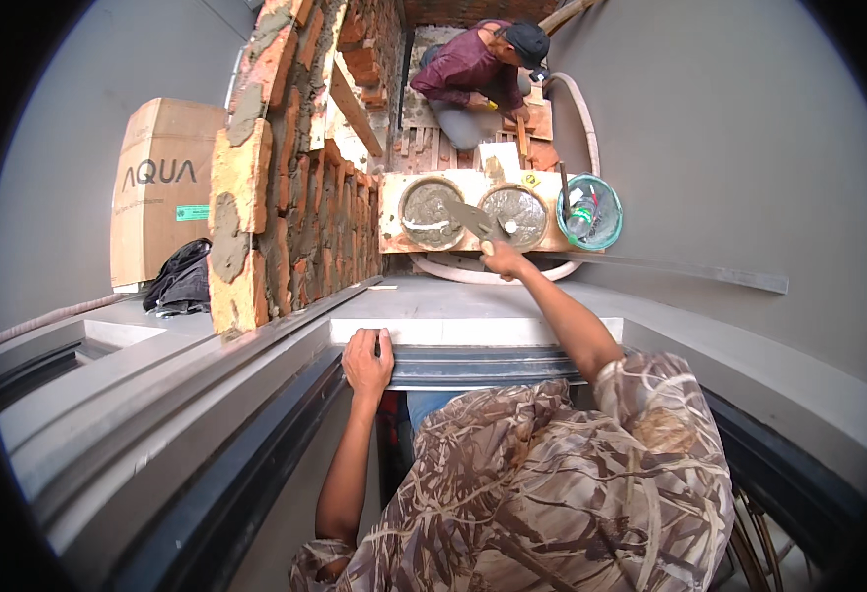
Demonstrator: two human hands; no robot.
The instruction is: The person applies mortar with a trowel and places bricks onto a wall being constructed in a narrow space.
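One tall cardboard box (162, 247) stands well left of the board (475, 185), a slumped black plastic bag (179, 281) at its near corner. Next, a rough brick wall (246, 187), smeared with mortar, running past the board's left end. Nearer than the board and to its left, the left hand (366, 363) rests on the window sill (443, 333): fingers close together, nothing seen in their hold.

On the board's left half, a round left tub (433, 182) of grey mortar. Beyond the board, a crouching co-worker (463, 69) in a maroon top. Over the board's middle, the trowel (471, 219), blade pointing left across the gap between tubs. Judged stiff and light when bare, heavier at the tip once loaded; wet mortar likely makes it slippery, so the handle is the place to take hold. The right hand (503, 261), at the board's near edge, has its fingers wrapped round that handle. Right of the board's middle, a matching right tub (512, 187); at its right end, a teal pail (615, 219) with a clear bottle (581, 217) inside.

Hard to make out: most of the handle, under the fingers; whether the blade touches mortar; the small pale bits in both tubs; the co-worker's handwork, too small.
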